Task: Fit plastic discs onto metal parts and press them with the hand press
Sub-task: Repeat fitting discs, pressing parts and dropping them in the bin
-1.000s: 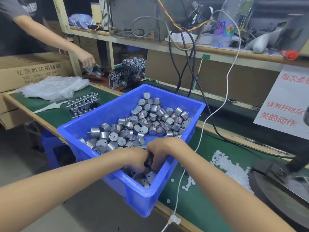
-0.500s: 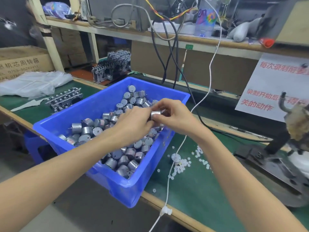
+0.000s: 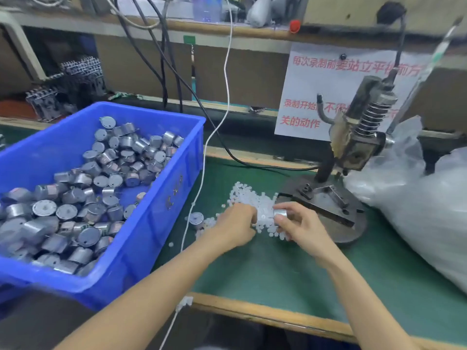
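Note:
A pile of small white plastic discs lies on the green mat beside the hand press. My right hand grips a silver cylindrical metal part just in front of the press base. My left hand rests on the disc pile with its fingertips pinched among the discs; what they hold is hidden. Another metal part lies on the mat left of my left hand. The blue bin at the left holds several more metal parts.
A white cable runs down across the mat between bin and discs. A clear plastic bag bulges at the right, next to the press. A paper sign with red writing leans behind the press. Black parts racks stand at the back left.
Both hands left the blue bin and moved right to the disc pile; the right hand carries a metal part. The view swung right, bringing the press into full sight.

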{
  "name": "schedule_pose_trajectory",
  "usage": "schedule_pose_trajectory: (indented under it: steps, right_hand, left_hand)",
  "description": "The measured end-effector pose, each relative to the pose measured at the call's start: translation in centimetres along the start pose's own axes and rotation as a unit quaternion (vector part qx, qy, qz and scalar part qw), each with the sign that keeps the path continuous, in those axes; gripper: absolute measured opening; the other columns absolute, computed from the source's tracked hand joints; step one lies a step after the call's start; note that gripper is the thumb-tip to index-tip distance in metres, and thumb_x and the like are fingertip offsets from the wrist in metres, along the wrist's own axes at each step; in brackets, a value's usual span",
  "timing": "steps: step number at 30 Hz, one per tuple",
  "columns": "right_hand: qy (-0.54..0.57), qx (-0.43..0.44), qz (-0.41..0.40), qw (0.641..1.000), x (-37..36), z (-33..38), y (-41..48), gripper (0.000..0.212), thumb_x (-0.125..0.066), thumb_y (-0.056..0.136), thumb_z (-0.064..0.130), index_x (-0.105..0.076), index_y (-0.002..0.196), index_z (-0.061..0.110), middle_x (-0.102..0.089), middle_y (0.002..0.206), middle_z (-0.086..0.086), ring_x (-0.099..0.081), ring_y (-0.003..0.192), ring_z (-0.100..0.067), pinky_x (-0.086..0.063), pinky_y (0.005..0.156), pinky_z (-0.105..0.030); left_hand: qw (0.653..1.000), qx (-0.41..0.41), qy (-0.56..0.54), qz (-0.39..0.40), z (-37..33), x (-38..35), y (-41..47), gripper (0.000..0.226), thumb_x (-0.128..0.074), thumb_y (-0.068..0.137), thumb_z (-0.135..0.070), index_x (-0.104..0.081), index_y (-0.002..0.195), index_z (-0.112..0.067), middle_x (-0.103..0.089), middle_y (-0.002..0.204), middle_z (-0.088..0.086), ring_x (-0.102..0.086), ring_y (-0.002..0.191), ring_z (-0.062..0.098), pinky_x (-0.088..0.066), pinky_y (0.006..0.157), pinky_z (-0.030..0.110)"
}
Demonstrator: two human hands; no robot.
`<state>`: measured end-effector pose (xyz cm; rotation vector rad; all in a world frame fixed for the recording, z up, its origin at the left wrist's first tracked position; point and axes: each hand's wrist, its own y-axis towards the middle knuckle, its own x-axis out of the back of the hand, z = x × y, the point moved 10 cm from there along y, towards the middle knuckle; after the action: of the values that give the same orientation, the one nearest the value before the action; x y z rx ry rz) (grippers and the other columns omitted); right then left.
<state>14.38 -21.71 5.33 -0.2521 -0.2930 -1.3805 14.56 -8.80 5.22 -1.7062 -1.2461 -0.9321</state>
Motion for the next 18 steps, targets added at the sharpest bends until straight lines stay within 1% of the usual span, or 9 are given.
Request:
schedule_pose_trajectory:
  steps: [3,5,7,9,10,11,14,16,18]
  right_hand:
    - [0.048,0.003,-0.04,0.998,0.4,-2.3,-1.5,0.021,-0.06,0.091,0.01,-0.061,0.109,0.021,-0.065,0.082,0.001,-0.062,0.067,-0.006,-0.046,0.057,-0.018]
    - [0.067,-0.003,-0.063,0.996,0.1,-3.3,-2.3,0.023,-0.062,0.089,0.011,-0.057,0.104,0.027,-0.066,0.091,0.002,-0.064,0.075,-0.005,-0.045,0.061,-0.015]
    - [0.073,0.011,-0.08,0.994,-0.1,-3.8,-3.1,0.022,-0.063,0.089,0.011,-0.057,0.103,0.027,-0.066,0.095,0.005,-0.064,0.077,-0.003,-0.045,0.063,-0.014]
    - [0.061,0.03,-0.093,0.993,-0.2,-4.0,-3.8,0.021,-0.061,0.091,0.013,-0.058,0.106,0.028,-0.066,0.099,0.006,-0.062,0.079,-0.005,-0.046,0.067,-0.018]
    - [0.055,0.04,-0.099,0.993,-0.1,-4.0,-4.1,0.022,-0.06,0.092,0.014,-0.058,0.108,0.028,-0.065,0.101,0.006,-0.061,0.081,-0.007,-0.047,0.069,-0.021]
    - [0.046,0.051,-0.103,0.992,-0.1,-3.9,-4.2,0.023,-0.059,0.092,0.013,-0.059,0.11,0.028,-0.065,0.102,0.003,-0.06,0.083,-0.009,-0.048,0.071,-0.024]
    - [0.006,0.085,-0.107,0.991,0.0,-3.0,-4.5,0.03,-0.059,0.092,0.009,-0.059,0.111,0.033,-0.062,0.1,-0.004,-0.057,0.08,-0.008,-0.052,0.07,-0.03]
    - [-0.015,0.098,-0.104,0.99,-0.2,-2.6,-4.4,0.034,-0.06,0.091,0.008,-0.058,0.11,0.035,-0.061,0.097,-0.005,-0.055,0.076,-0.006,-0.051,0.069,-0.028]
    - [-0.029,0.1,-0.102,0.989,-0.4,-2.6,-4.3,0.033,-0.062,0.09,0.008,-0.058,0.111,0.033,-0.061,0.099,-0.003,-0.055,0.076,-0.006,-0.05,0.07,-0.022]
  left_hand:
    - [0.999,-0.013,-0.047,-0.02,-0.3,-2.0,1.0,0.02,-0.069,0.082,-0.028,-0.057,0.093,-0.016,-0.058,0.093,0.002,-0.056,0.089,0.024,-0.041,0.069,0.029]
    - [0.997,-0.016,-0.058,-0.047,-0.7,-2.2,1.3,0.016,-0.068,0.083,-0.027,-0.056,0.086,-0.016,-0.059,0.088,0.002,-0.054,0.082,0.023,-0.039,0.065,0.029]
    - [0.996,-0.021,-0.063,-0.057,-1.0,-2.3,1.7,0.01,-0.066,0.085,-0.022,-0.06,0.085,-0.014,-0.062,0.089,0.005,-0.055,0.08,0.023,-0.04,0.066,0.029]
    - [0.996,-0.026,-0.064,-0.061,-1.2,-2.3,1.8,0.003,-0.064,0.085,-0.015,-0.062,0.085,-0.013,-0.062,0.089,0.006,-0.054,0.079,0.022,-0.04,0.066,0.028]
    - [0.995,-0.034,-0.066,-0.064,-1.3,-2.2,1.7,0.003,-0.062,0.085,-0.011,-0.063,0.084,-0.013,-0.062,0.088,0.005,-0.055,0.08,0.022,-0.04,0.065,0.028]
    - [0.994,-0.046,-0.072,-0.068,-1.4,-2.2,1.4,0.008,-0.06,0.085,-0.008,-0.063,0.083,-0.015,-0.063,0.086,0.003,-0.057,0.082,0.021,-0.041,0.065,0.028]
    - [0.982,-0.092,-0.144,-0.075,-1.5,-2.7,0.3,0.011,-0.06,0.084,-0.009,-0.063,0.083,-0.019,-0.067,0.082,-0.002,-0.061,0.081,0.018,-0.05,0.072,0.032]
    - [0.972,-0.093,-0.199,-0.085,-0.7,-3.3,-0.3,0.01,-0.065,0.082,-0.012,-0.063,0.082,-0.022,-0.068,0.081,-0.006,-0.062,0.079,0.013,-0.051,0.075,0.031]
    - [0.962,-0.095,-0.229,-0.115,0.2,-3.3,-0.6,0.008,-0.069,0.081,-0.016,-0.064,0.079,-0.022,-0.066,0.08,-0.008,-0.058,0.08,0.01,-0.047,0.078,0.028]
